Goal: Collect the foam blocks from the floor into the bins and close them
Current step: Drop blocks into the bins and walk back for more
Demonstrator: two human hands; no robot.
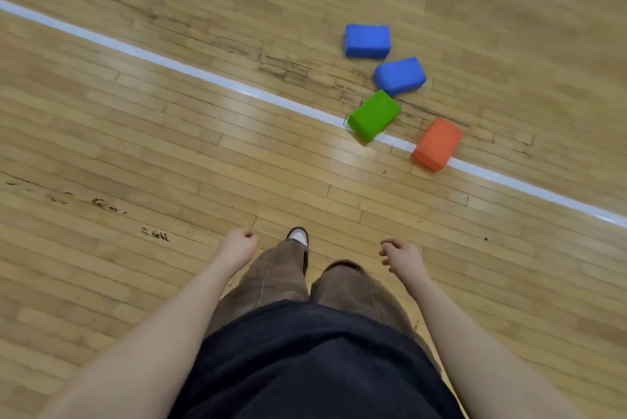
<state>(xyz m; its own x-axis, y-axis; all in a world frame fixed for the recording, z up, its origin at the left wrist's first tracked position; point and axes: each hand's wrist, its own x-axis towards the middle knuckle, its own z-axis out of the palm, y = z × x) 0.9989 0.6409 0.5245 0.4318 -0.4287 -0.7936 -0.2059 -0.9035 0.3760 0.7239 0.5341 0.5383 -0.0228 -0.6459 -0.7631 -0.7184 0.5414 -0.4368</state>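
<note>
Head view is showing four foam blocks lying on the wooden floor (169, 133), ahead of the person and off to their right, well apart from both hands. The green block (374, 115) is sitting nearest, straddling the white line (203, 74), its long axis running diagonally away to the right; the orange block (437, 144) is lying just beyond it to the right on the same line, and two blue blocks (367, 40) (400, 75) are resting farther off. No bins are appearing in view.

Right hand (402, 254) is hanging nearer the cluster, its fingers loosely curled and holding nothing. Left hand (237, 245) is hanging at the other side, its fingers curled in tighter, also empty. Both arms are hanging low beside the legs, and one shoe (299, 235) is stepping forward, so the person is probably walking toward the blocks, with a bend and a rightward reach likely needed.
</note>
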